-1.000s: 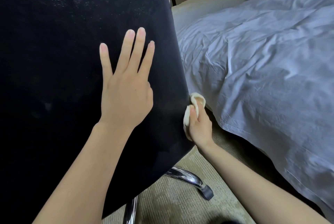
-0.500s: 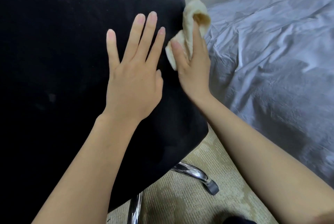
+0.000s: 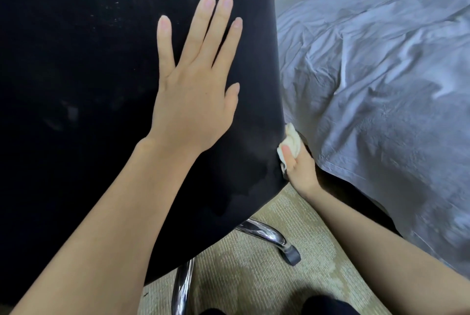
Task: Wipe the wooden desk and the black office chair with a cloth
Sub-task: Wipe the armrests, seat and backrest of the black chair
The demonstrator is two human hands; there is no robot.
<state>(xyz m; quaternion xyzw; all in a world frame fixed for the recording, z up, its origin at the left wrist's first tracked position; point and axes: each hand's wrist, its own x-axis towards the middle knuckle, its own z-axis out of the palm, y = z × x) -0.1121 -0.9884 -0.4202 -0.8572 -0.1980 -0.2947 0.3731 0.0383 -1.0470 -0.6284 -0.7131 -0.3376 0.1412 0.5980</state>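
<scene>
Lowered since the earlier frame, the pale cloth [image 3: 292, 140] is now pressed to the right edge of the black office chair [image 3: 76, 85], near its lower corner rather than up beside the other hand's fingertips. Nearest, beige carpet [image 3: 241, 279] and a chrome chair leg [image 3: 264, 234] ending in a castor are seen. The cloth is bunched in the right hand [image 3: 300, 168], gripped by curled fingers and thumb. The left hand [image 3: 195, 95] is laid flat and open on the chair back, fingers straight. The cloth is judged soft, light and easily crumpled, best kept wadded in the palm. The chair, on castors, is likely to roll unless steadied. Beyond, a bed [image 3: 381, 73] with rumpled pale bedding is seen.
</scene>
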